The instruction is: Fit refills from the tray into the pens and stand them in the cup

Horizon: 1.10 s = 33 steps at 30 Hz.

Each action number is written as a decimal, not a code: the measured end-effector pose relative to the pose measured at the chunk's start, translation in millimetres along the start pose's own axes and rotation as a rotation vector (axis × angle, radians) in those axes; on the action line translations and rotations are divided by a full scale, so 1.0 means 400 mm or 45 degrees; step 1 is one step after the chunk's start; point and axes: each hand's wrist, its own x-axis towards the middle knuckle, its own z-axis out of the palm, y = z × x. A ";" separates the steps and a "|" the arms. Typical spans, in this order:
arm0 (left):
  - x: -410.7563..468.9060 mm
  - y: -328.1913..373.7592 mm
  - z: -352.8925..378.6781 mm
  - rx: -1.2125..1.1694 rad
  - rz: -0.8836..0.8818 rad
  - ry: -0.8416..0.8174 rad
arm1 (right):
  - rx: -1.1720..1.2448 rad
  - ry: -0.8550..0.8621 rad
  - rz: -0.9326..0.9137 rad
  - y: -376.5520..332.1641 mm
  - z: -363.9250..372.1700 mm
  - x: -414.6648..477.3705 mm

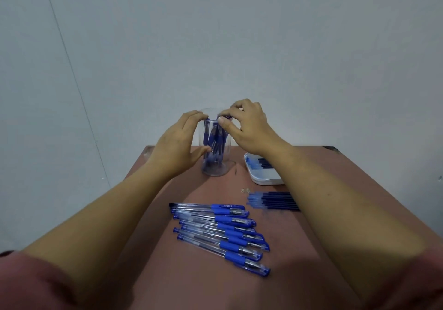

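While the pen (227, 117) stands nearly upright in the cup (215, 172) by the table's (299, 237) far edge, the right hand (249, 127) pinches its top from above and the left hand (177, 146) grips the cup's side. The loose pens (223, 233) lie crosswise towards the near edge.

A reddish-brown table (196, 285) is filling the lower middle of the view, and a pale grey wall (239, 34) is rising behind its far edge. A dark fitting (332, 148) is showing at the table's far right corner, and a pale scuff (146, 152) is marking its far left corner. A small light scrap (244, 190) is lying on the tabletop, right of the middle, with a short dark mark (236, 172) sitting nearer the far edge. A thin slanted line (72, 70) is running down the wall on the left.
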 end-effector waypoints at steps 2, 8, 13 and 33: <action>-0.001 0.005 -0.001 -0.003 -0.020 -0.006 | -0.036 -0.011 0.008 -0.004 -0.004 -0.013; -0.045 0.048 -0.029 -0.010 -0.091 -0.018 | -0.028 -0.046 -0.052 -0.005 -0.030 -0.105; -0.136 0.125 -0.069 -0.108 -0.146 -0.420 | 0.034 -0.285 -0.097 0.012 -0.050 -0.248; -0.232 0.165 -0.038 -0.317 -0.158 -0.534 | 0.122 -0.375 0.123 -0.016 -0.006 -0.320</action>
